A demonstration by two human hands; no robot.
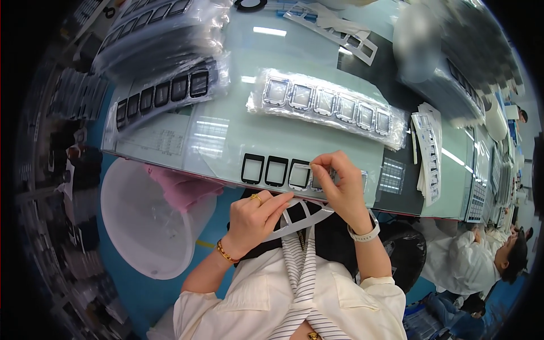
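A row of small black rectangular frames lies along the table's near edge: the first frame (pixel 253 169), the second frame (pixel 276 171) and a third frame (pixel 298 173), with more partly covered by my right hand. My right hand (pixel 343 190) is above the row, thumb and forefinger pinched at the third frame's upper right corner; a thin pale sliver shows at the fingertips, too small to name. Fingers drawn together, my left hand (pixel 255 218) reaches the table edge just below that frame. Whether it grips anything is hidden. A white strip with cut-outs (pixel 314 218) hangs below both hands.
A clear plastic tray of frames (pixel 326 107) lies beyond the row. Bagged trays of black frames (pixel 161 93) are stacked at left, more wrapped stacks (pixel 447 85) at right. Cut-out sheets (pixel 428 153) lie rightward. A white bin (pixel 141 226) with pink cloth stands below left. People sit at right.
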